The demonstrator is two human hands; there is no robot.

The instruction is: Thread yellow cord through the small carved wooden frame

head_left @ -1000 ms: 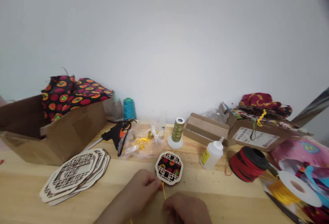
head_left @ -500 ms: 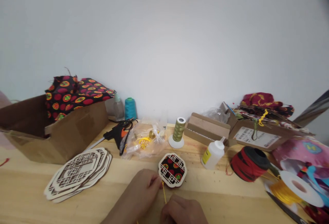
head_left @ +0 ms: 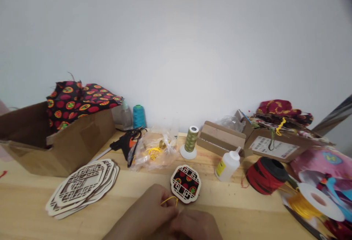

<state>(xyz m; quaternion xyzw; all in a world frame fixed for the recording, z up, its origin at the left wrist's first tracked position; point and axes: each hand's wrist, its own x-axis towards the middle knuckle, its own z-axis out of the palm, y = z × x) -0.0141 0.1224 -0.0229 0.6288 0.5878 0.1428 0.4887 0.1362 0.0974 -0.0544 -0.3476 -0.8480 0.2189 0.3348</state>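
Note:
A small scalloped wooden ornament [head_left: 186,184] with black, red and green fabric in its lattice frame lies on the table before my hands. From its lower edge comes a yellow cord [head_left: 171,198], bent into a loop. My left hand [head_left: 158,208] pinches this cord just below the ornament. Close beside it, my right hand [head_left: 195,225] has its fingers curled together near the left fingertips; what they grip is hidden. To the left lies a stack of pale lattice-cut wooden frames [head_left: 82,188].
A white glue bottle [head_left: 228,165], a green thread spool [head_left: 191,141], a plastic bag [head_left: 155,152] and a glue gun [head_left: 128,145] stand behind. Cardboard boxes flank the table, a fabric-filled one [head_left: 66,152] at left. Red cord [head_left: 266,175] and yellow cord spools [head_left: 305,205] are at right.
My right hand has come up against my left. The yellow cord, earlier stretched straight between the hands, now bends in a loop by my left fingers. The ornament has barely shifted.

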